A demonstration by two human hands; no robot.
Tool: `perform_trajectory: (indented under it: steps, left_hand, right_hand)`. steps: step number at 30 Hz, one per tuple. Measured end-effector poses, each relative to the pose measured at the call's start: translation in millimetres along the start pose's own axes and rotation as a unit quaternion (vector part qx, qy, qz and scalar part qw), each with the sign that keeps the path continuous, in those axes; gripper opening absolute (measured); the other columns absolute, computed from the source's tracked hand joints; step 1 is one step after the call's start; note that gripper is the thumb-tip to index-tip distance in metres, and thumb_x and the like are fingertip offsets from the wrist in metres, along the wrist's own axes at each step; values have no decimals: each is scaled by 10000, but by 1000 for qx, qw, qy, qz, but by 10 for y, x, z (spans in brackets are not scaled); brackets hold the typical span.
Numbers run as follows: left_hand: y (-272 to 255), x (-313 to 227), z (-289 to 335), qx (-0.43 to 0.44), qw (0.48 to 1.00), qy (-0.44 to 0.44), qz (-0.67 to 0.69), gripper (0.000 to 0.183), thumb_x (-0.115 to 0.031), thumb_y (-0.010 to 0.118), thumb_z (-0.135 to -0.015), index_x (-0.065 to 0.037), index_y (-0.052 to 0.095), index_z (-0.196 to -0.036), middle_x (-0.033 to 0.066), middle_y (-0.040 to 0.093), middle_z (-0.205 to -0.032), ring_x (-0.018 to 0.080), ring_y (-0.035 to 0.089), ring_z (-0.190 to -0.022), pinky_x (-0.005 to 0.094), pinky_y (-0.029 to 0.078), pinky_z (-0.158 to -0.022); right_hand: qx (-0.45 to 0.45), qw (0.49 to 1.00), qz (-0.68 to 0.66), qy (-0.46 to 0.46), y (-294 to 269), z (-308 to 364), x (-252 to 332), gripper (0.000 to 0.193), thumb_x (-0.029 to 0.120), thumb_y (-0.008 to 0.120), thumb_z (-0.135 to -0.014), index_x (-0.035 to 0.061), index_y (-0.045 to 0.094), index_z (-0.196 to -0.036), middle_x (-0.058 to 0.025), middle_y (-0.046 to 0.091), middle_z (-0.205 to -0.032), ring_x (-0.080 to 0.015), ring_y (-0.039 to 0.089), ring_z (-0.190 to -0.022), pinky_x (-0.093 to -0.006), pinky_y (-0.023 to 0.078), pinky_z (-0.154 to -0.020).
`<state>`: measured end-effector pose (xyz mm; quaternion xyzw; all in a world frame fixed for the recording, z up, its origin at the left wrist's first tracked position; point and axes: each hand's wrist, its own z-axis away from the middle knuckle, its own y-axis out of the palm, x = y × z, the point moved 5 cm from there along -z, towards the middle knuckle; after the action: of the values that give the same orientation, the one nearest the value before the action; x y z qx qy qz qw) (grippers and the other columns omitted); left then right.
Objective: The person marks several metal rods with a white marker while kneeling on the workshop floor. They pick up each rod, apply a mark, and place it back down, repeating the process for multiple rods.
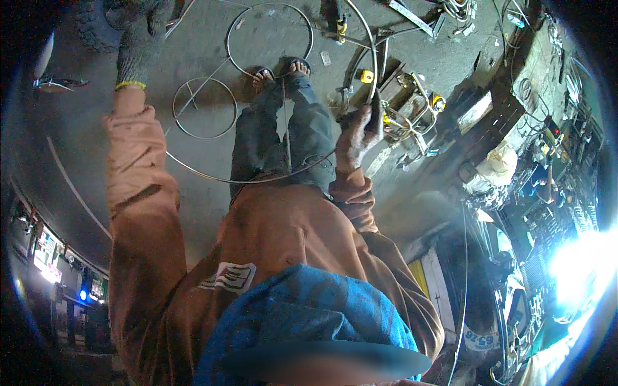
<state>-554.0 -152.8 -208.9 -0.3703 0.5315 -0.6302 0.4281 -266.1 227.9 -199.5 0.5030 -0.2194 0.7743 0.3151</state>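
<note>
My bare right hand (360,134) is closed around a thin, curved metal rod (374,61). Its bend runs up past the top edge. Below the hand, a curved rod (257,181) sweeps left across my lower body to my left sleeve; I cannot tell whether the two are one piece. My left hand (140,48), in a dark knit glove with a yellow cuff, reaches to the top left. A thin rod emerges beside it, but its fingers are too dark to read. Near my feet lie a large metal ring (313,40) and a smaller ring (237,108).
A dark knobbly tyre (93,29) is at the top left. To the right lie a yellow tape measure (367,76), a metal frame with yellow parts (412,112) and a flat metal bar (412,17). Heaped metal pieces and a very bright light (589,267) fill the far right.
</note>
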Motion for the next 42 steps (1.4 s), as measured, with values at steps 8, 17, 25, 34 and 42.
perform_trajectory:
  steps: [8, 17, 25, 34, 42]
  left_hand:
    - [9, -68, 241, 100, 993, -61, 19, 381, -79, 531, -992, -10, 507, -1366, 174, 593, -1243, 278, 607, -1070, 320, 541, -779]
    - [60, 21, 519, -108, 991, -8, 76, 315, -286, 519, -1009, -31, 698, -1055, 244, 693, -974, 443, 654, -889, 468, 523, -752]
    - [200, 216, 16, -92, 991, 1, 100, 395, -329, 480, -1041, -15, 621, -1233, 282, 639, -1197, 432, 633, -1031, 506, 512, -815]
    - [60, 574, 6, -21, 982, -162, 96, 693, -636, 373, -978, -35, 606, -1235, 286, 586, -1310, 459, 555, -1219, 518, 473, -963]
    - [-344, -697, 2794, -255, 886, -347, 174, 453, -416, 566, -960, -93, 589, -1276, 182, 640, -1217, 403, 600, -1107, 492, 467, -967]
  right_hand:
    - [30, 996, 65, -44, -19, -369, 266, 384, 199, 552, -1050, -40, 549, -1350, -19, 573, -741, -124, 564, -599, -285, 486, -515]
    - [63, 994, 83, -30, 100, -687, 335, 417, 189, 545, -1046, -78, 527, -1366, -19, 553, -662, -106, 530, -550, -273, 466, -517]
    - [3, 1000, 1, 10, -71, -248, -27, 362, 105, 533, -1038, -30, 561, -1373, 27, 543, -789, -61, 471, -631, -239, 429, -542]
    - [31, 991, 108, -72, 40, -297, -81, 330, 196, 578, -988, -41, 671, -1198, -153, 704, -834, -147, 647, -765, -305, 511, -690]
    - [123, 978, 140, -98, -390, -422, 56, 414, 331, 574, -983, -37, 677, -1142, -182, 742, -883, -277, 713, -786, -409, 541, -726]
